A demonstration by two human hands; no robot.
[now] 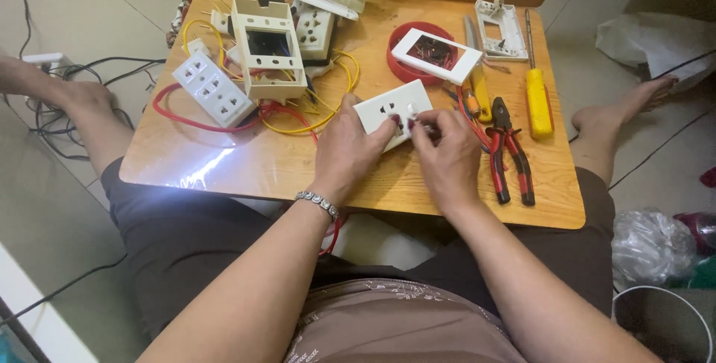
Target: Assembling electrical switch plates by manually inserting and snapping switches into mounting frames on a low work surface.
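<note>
We see a white socket faceplate (391,111) held over the middle of the low wooden table (224,161), a little toward its near edge. Our left hand (344,150) grips the plate from its near-left side, the fingers curled shut around its lower edge with the fingertips pressing on the face. Our right hand (447,158) comes in from the right, thumb and forefinger pinched tight at the plate's right end, closed on something too small to make out. The plate lies tilted between both sets of fingers, its left end free and its right end covered by them.

Just right of the hands, red-handled pliers (509,155) lie along the table's right edge, with a yellow-handled screwdriver (538,98) beyond them. Behind the plate sits a red round dish (406,68) with a white frame (436,55) resting across it. Toward the far-left corner stand a cream mounting box (267,49) and a white socket strip (212,88), amid red and yellow wires (294,120).
</note>
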